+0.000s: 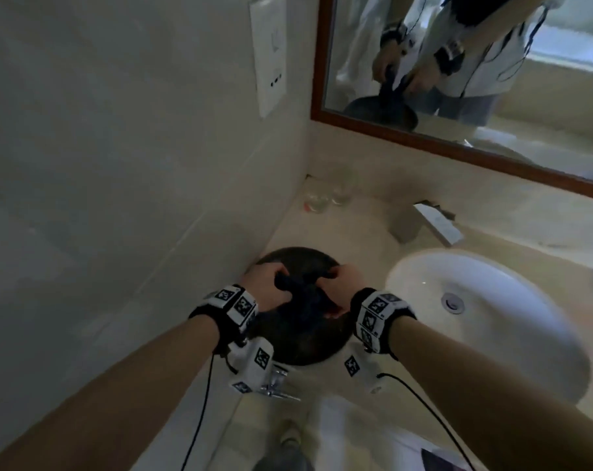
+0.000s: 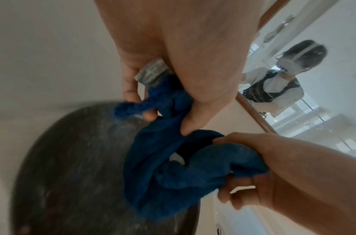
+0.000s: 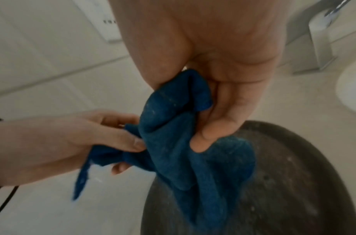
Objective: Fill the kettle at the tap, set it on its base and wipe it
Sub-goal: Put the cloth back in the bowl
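Observation:
A crumpled dark blue cloth [image 1: 300, 295] hangs between my two hands over a round dark tray [image 1: 308, 348] that lies on the counter by the left wall. My left hand [image 1: 276, 283] grips the cloth's left part, fingers curled round it; a ring shows on one finger. My right hand [image 1: 337, 282] pinches the right part. In the left wrist view the cloth [image 2: 169, 174] droops onto the tray [image 2: 72, 174]. The right wrist view shows the cloth [image 3: 183, 151] bunched above the tray [image 3: 283, 182]. No kettle is in view.
A white sink basin [image 1: 475, 300] lies right of the tray, with a chrome tap [image 1: 424, 219] behind it. Clear glasses [image 1: 325, 195] stand in the back corner. A framed mirror [image 1: 458, 79] and a wall plate [image 1: 267, 52] are above. The tiled wall is close on the left.

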Tool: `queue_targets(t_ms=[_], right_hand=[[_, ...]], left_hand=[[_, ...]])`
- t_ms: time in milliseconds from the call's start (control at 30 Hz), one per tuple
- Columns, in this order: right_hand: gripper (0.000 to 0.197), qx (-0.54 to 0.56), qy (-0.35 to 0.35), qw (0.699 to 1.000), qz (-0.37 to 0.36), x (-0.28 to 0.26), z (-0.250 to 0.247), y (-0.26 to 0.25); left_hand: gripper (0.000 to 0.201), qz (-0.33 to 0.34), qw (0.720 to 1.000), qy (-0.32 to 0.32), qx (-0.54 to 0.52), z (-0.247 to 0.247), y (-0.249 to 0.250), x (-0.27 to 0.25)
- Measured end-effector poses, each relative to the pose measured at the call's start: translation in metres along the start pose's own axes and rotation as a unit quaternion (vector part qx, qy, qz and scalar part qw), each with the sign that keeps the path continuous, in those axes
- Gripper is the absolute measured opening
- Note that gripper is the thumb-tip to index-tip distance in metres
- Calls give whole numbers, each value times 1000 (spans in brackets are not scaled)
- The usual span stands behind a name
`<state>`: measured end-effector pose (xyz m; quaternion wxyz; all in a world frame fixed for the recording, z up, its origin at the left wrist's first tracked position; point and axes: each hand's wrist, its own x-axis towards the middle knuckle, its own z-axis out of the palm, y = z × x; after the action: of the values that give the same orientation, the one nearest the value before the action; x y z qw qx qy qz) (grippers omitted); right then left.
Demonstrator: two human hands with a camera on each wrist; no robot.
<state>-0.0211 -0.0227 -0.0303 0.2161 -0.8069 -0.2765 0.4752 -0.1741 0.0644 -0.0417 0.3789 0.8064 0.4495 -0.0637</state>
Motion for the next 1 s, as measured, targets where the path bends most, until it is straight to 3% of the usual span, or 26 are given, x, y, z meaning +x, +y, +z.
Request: queue_targets(t_ms=[167, 267, 367, 500, 633, 733, 1000], right_hand=[[31, -141, -100, 985, 12, 16, 45, 26], [32, -255, -91, 962, -27, 23, 56, 39], [32, -333, -49, 940, -59, 29, 59, 46], [25, -334, -59, 939, -57, 28, 55, 46], [33, -320, -63, 942, -83, 20, 23, 38], [40, -315, -29, 944, -92, 9, -14, 30], [38, -288, 102, 946, -106, -57, -138, 35]], left_hand=[[46, 12, 994, -105, -31, 50, -28, 8], [47, 1, 998, -65, -16, 58, -43, 11], [32, 6, 1000, -7, 13, 57, -48, 15], [29, 16, 994, -23, 104, 57, -40, 9], [39, 35, 982, -73, 168, 26, -24, 12], [35, 47, 978, -68, 192, -3, 5, 14], [30, 166, 949, -27, 268, -11, 153, 13]])
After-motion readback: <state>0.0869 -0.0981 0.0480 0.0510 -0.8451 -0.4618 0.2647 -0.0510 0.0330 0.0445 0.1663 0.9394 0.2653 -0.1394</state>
